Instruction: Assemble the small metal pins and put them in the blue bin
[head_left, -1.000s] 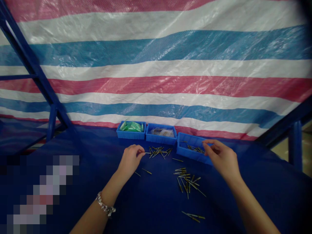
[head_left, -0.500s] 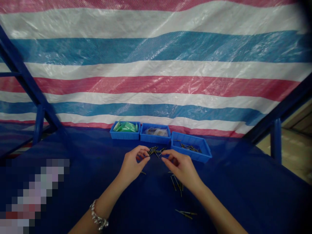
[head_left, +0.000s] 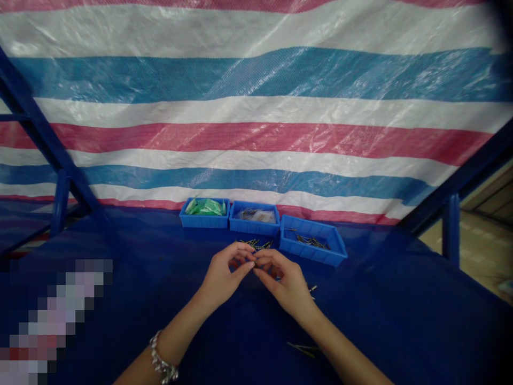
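My left hand and my right hand meet at the fingertips above the blue cloth, with a small dark metal pin showing between them. Just beyond my fingers lies a loose heap of slender metal pins. My right hand hides most of a second heap, and only a few pin ends show past it. A small group of pins lies nearer me. More pins lie in the right-hand blue plastic bin.
Two more blue bins stand to the left, one with green packets, one with clear bags. Blue cloth covers the table. A striped tarpaulin hangs behind, between blue steel frame posts. A pixelated patch covers the lower left.
My hands have come together at the middle, and my right hand has moved left from the right bin. They now cover the pins in front. The view has shifted slightly.
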A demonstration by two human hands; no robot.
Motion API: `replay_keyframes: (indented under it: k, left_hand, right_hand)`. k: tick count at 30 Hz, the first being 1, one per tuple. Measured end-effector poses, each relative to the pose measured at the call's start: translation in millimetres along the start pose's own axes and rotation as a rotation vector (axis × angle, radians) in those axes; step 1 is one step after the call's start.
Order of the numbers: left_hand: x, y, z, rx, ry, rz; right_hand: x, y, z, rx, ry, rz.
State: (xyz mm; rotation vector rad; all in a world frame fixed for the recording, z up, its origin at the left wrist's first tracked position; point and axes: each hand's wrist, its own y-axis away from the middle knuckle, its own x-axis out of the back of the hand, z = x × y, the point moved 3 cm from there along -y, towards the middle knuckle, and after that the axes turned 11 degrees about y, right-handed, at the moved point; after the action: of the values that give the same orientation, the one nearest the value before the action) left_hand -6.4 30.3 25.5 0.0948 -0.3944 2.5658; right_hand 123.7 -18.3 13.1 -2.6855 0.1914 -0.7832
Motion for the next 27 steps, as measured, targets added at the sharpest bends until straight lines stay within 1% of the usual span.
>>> replay_keyframes:
  k: [4,9,13,18,21,25,27]
  left_hand:
    - [0.8,0.1,-4.2,0.037,-0.161,0.026]
    - [-3.2,1.2,-7.3,0.034,-0.296,-0.036]
    - [-5.5,2.4,-4.5,0.024,-0.322,-0.076]
    - [-5.2,2.5,-3.0,0.018,-0.308,-0.088]
    - [-3.8,2.2,-3.6,-0.012,-0.301,-0.065]
    - [-0.4,2.2,-1.6,-0.074,-0.296,0.023]
    - [0.6,2.6,1.2,-0.106,-0.287,0.061]
  right_hand:
    - [1.9,-0.4,3.8,-0.003,-0.038,0.066]
    - [2.3,0.4,3.3,0.035,-0.001,0.082]
    - [2.8,1.7,1.3,0.066,0.03,0.085]
    - [3.9,2.1,1.3,0.081,0.043,0.071]
    - [6.9,0.8,2.0,0.071,0.006,0.073]
    - [14.4,-2.3,7.5,0.015,0.026,0.144]
    - [16.3,-3.6,12.2,-0.008,0.045,0.157]
